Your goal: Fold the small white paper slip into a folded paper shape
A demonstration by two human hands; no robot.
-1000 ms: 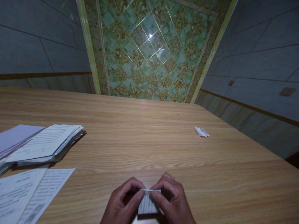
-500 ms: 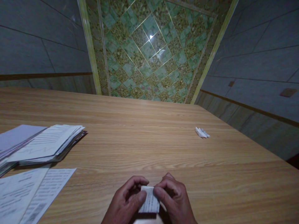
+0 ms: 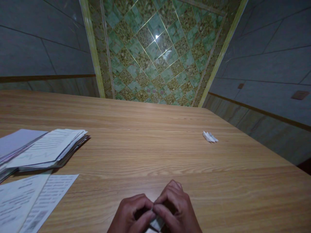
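Note:
Close to the table's near edge, my left hand (image 3: 134, 213) and my right hand (image 3: 175, 207) meet fingertip to fingertip. Between them they pinch a small folded piece of printed paper (image 3: 157, 223). Most of the paper is covered by my thumbs and fingers; only a pale part shows below the thumbs. Both hands are closed, thumbs pressed toward the index fingers. Farther off to the right, a small folded white paper piece (image 3: 210, 137) lies on the wooden table (image 3: 136, 139), apart from my hands.
A stack of printed papers (image 3: 51, 145) lies at the left, beside a lilac pad or stack (image 3: 20, 140). Nearer me are loose printed sheets (image 3: 54, 194). Beyond the table's far edge is a green patterned tile surface (image 3: 155, 71) between grey walls.
My fingertips have come together over the paper, which showed its printed face before and is now mostly hidden and tilted. The papers on the table have stayed put.

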